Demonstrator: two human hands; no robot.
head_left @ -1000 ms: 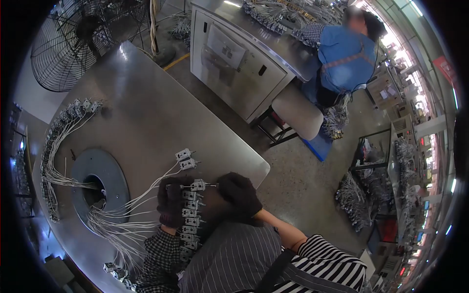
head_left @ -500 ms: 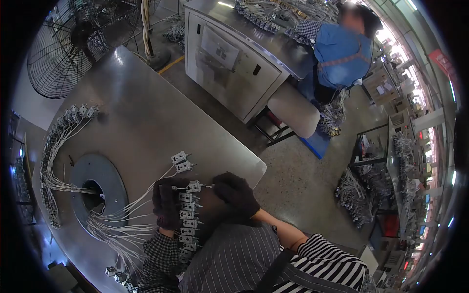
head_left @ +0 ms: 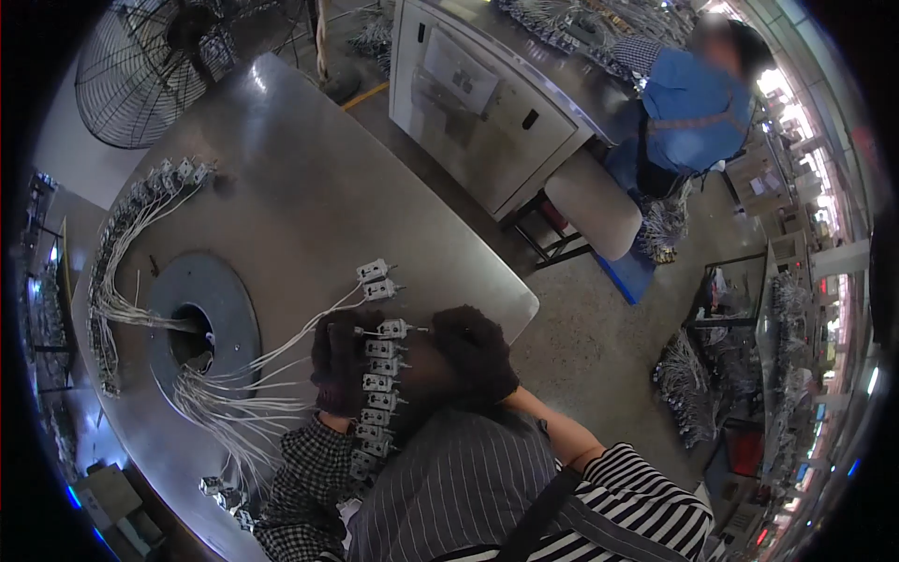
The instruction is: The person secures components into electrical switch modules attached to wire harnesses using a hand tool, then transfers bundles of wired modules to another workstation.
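My left hand (head_left: 337,367), in a dark glove, is closed at the left side of a small silvery-white block (head_left: 394,329) with thin pins at its ends. Its fingers are curled around the block's left pin. Opposite, my right hand (head_left: 475,351), also gloved, is curled just beyond the right pin; whether it touches the pin or holds anything is too dark to tell. A row of similar blocks (head_left: 378,384) runs down from there toward my apron, beside my left wrist. Two more blocks (head_left: 376,279) lie on the metal table above my hands, with white wires (head_left: 323,323) leading left.
White wires come out of a round grey ring (head_left: 239,309) in the metal table (head_left: 309,169). More wired blocks (head_left: 108,253) line the table's left edge. A fan (head_left: 140,80) stands behind. Across the aisle, a person in blue (head_left: 698,112) sits near a stool (head_left: 595,206).
The whole view has shifted, so table and hands appear farther right and higher. My right hand has drawn slightly away from the block's right pin; my left hand stays at the block.
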